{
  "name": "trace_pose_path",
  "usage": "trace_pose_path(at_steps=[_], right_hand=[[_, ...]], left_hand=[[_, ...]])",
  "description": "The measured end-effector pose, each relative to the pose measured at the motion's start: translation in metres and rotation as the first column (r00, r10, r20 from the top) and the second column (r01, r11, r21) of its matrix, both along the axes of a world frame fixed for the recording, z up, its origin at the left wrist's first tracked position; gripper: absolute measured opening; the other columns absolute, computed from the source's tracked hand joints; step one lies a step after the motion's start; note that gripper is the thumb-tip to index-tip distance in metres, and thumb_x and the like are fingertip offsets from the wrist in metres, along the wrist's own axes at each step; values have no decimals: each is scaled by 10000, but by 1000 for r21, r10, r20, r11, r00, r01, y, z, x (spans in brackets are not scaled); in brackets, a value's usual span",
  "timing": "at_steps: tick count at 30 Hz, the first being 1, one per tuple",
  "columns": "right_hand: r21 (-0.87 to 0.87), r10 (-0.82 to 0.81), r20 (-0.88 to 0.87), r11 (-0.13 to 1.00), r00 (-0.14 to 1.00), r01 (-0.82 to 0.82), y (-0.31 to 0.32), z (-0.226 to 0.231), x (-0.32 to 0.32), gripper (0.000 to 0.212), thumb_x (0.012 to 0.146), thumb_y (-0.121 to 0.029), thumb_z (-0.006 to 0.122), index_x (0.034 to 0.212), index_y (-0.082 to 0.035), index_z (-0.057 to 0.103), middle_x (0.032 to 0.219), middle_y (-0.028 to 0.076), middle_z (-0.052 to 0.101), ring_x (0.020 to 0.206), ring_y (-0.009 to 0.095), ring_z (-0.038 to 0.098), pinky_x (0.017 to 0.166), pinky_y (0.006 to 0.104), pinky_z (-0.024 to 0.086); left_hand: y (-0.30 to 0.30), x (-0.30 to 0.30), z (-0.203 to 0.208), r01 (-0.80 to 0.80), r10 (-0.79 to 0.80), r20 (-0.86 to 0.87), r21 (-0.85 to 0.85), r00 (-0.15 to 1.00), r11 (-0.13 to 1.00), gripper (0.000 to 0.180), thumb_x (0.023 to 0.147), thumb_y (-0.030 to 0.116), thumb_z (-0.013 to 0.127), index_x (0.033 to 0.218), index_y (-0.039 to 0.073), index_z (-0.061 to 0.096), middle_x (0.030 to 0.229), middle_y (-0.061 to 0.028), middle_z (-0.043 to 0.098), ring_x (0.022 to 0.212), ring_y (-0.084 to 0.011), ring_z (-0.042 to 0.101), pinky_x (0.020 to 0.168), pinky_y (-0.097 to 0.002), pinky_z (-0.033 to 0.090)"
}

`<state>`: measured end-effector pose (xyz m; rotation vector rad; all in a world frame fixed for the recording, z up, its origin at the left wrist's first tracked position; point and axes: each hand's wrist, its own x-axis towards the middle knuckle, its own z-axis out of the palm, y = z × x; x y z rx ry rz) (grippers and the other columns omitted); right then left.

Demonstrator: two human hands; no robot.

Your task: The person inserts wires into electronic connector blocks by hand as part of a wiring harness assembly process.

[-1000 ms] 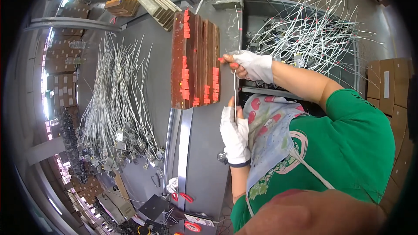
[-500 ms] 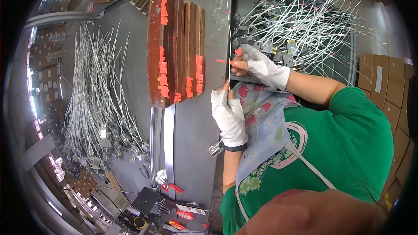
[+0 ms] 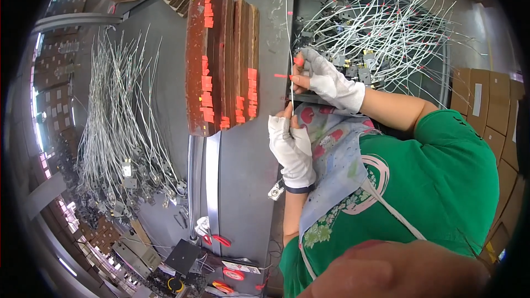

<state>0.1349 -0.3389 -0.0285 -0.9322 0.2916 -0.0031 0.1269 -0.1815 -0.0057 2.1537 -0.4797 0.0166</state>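
Small assembly workshop, wire/cable harness line by the look of it. Grey metal workbench (image 3: pixel 248 149) with wooden blocks (image 3: pixel 221 58) carrying orange tags. Big bundle of white wires (image 3: pixel 118 127) with metal terminals laid out on the left, another tangled pile of tagged wires (image 3: pixel 381 27) in a bin on the right. Cardboard cartons (image 3: pixel 486 110) stacked at the edge, red-handled cutters (image 3: pixel 215 239) and tape at the bench end. Worker wears white work gloves and an apron.

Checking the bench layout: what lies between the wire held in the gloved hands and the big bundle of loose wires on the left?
In the head view, a row of upright red-brown wooden boards with orange tags stands between the held wire and the wire bundle, with bare grey bench either side.
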Motion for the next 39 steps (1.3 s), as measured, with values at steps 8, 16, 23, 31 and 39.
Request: trace_pose_path(at_steps=[8,16,23,31,39], right_hand=[[36,25,-222,999,975,-18,0,31,0,384,772,-102,678,1021,-83,386,864,45,563,787,133,558,644,241,472],[-70,5,162,997,987,6,-2,57,-7,338,751,4,674,944,-64,405,829,63,587,780,115,548,684,249,446],[-831,75,514,289,854,475,2,74,-13,251,691,2,643,817,-52,433,686,54,571,597,144,559,565,256,452],[-279,-66,285,949,956,149,18,71,-19,412,726,51,651,982,-70,351,902,67,511,821,129,550,729,239,483],[-166,27,437,985,899,51,15,82,-14,500,709,215,521,973,-132,276,869,27,367,858,241,625,740,333,534]], left_hand=[[-5,-8,31,-8,-2,-309,-29,951,1000,448,807,-51,461,1248,25,448,987,-100,562,804,-175,558,717,-278,440],[-10,1,35,174,-206,-73,-305,976,936,463,857,-66,389,1315,0,376,1218,-183,518,1118,-227,511,928,-294,378],[-10,-9,36,58,-92,-76,-364,993,930,393,859,-22,457,1252,-19,460,1153,-146,577,846,-151,608,727,-225,464],[-5,-17,33,-59,9,-107,-475,994,878,382,879,16,461,1260,1,463,885,-55,613,696,-82,532,652,-211,449],[16,-5,54,46,-281,-368,-535,886,844,232,888,98,486,1055,-37,575,703,-44,603,580,-94,532,537,-215,428]])
